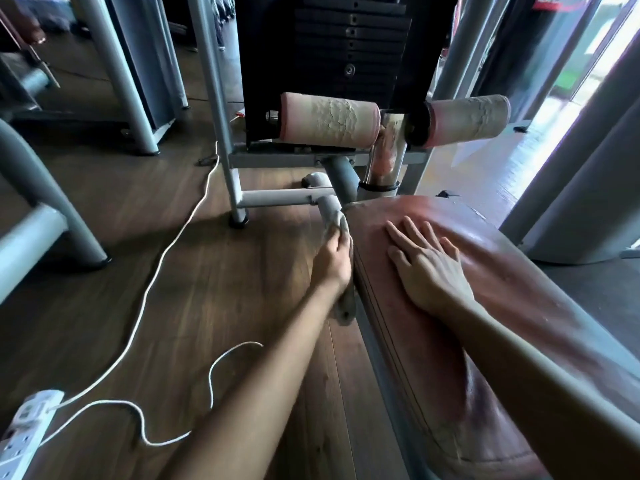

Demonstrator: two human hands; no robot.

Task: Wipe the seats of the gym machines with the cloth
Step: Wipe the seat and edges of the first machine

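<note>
1. A person's left hand [332, 261] grips a bunched grey cloth [335, 224] at the left edge of a reddish-brown padded seat [519, 289]. The fingers are curled round the fabric, and a tail of it hangs below the wrist against the seat's side.
2. The right hand [426, 268] lies flat on the seat top, fingers straight and spread, holding nothing.
3. The cloth looks light, soft and limp. It would likely fold and drag unless kept wadded in the palm, as it is here.
4. The seat's glossy cover looks smooth and probably slick, over firm cushioning. The piped seam along its left edge may call for fingertip pressure.
5. At the far end, two cracked roller pads [329, 124] flank a chrome post [388, 150] in front of a black weight stack [349, 46]. A grey frame tube [287, 199] runs just beyond the cloth and may crowd a far stroke.
6. On the wooden floor [225, 278] to the left, a white cable [166, 251] loops toward a power strip [24, 431] in the near corner, a probable snag for feet.
7. The resting right hand covers part of the seat top and would have to move for a full pass.
</note>
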